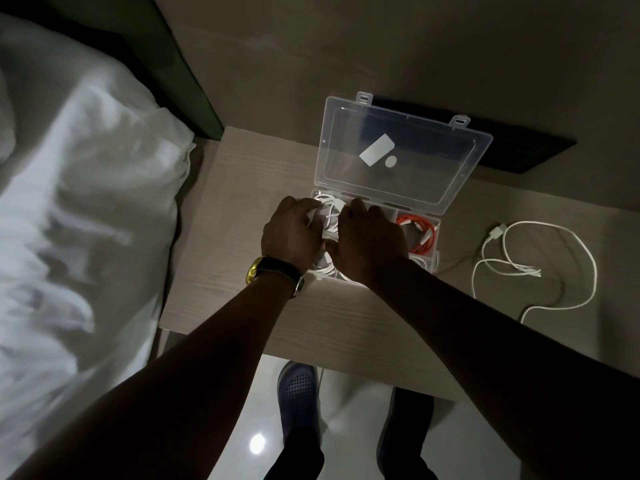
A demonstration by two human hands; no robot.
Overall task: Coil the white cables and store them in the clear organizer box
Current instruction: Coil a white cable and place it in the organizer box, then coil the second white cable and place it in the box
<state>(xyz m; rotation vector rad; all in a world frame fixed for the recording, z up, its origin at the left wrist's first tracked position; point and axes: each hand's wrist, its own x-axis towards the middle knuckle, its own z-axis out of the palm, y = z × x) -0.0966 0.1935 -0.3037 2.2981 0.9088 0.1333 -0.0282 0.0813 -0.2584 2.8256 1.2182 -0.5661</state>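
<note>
The clear organizer box (434, 252) lies on the wooden table with its lid (401, 150) swung open toward the wall. My left hand (292, 233) and my right hand (369, 239) both press on a coiled white cable (330, 209) in the box's left compartment, fingers closed around its loops. An orange cable (417, 230) fills the right compartment. Another white cable (540, 265) lies loose and uncoiled on the table to the right of the box, untouched.
A bed with white bedding (79, 209) borders the table (225, 209) on the left. A dark flat object (512, 150) lies behind the box by the wall. The table's front edge is near my shoes (298, 386) on the glossy floor.
</note>
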